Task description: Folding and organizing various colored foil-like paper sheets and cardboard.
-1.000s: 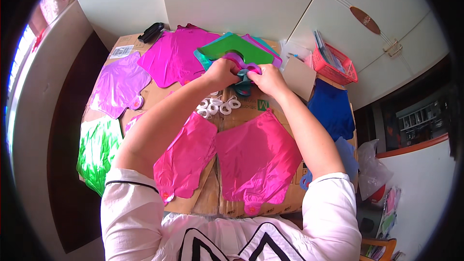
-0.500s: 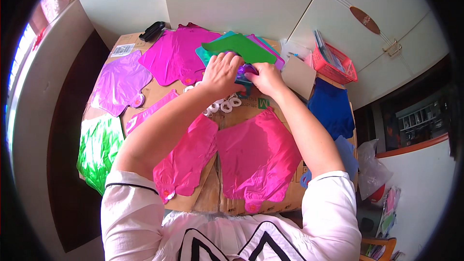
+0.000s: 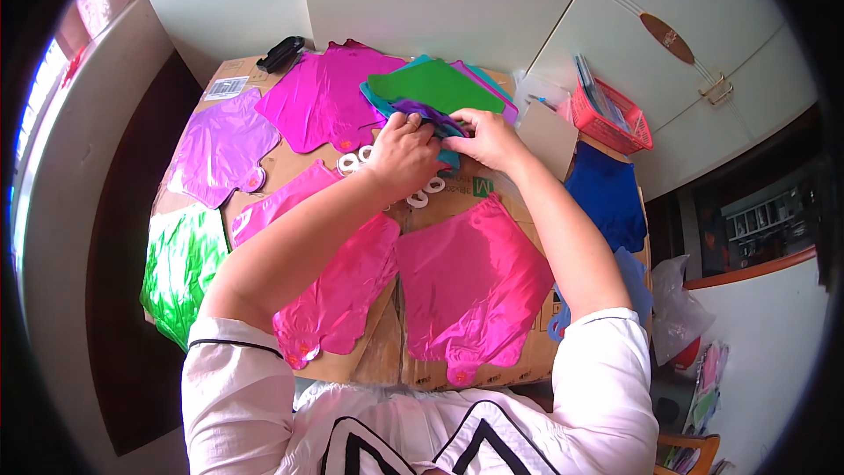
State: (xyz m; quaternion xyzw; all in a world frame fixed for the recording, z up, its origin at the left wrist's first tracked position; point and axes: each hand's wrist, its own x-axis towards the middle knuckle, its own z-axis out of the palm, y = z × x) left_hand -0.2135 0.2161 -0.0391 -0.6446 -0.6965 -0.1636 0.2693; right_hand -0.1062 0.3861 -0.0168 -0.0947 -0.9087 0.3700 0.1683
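At the far middle of the cardboard-covered table, my left hand and my right hand are close together, fingers closed on the edge of a thin purple film piece. Teal film shows around and below it; how the layers join is hidden by my fingers. Just beyond lies a stack of flat film pieces, green on top, with teal and purple edges underneath. Several small white plastic rings lie beside and partly behind my left hand. Nearer me is a shiny pink film piece with a rounded tab.
Around the cardboard lie magenta, lilac, shiny green and dark blue film pieces. A black object sits at the far left edge. A red plastic basket stands far right, against white cabinets.
The purple film has opened out above my fingers, showing more of it. My left hand has shifted slightly down toward me, uncovering white rings at its left.
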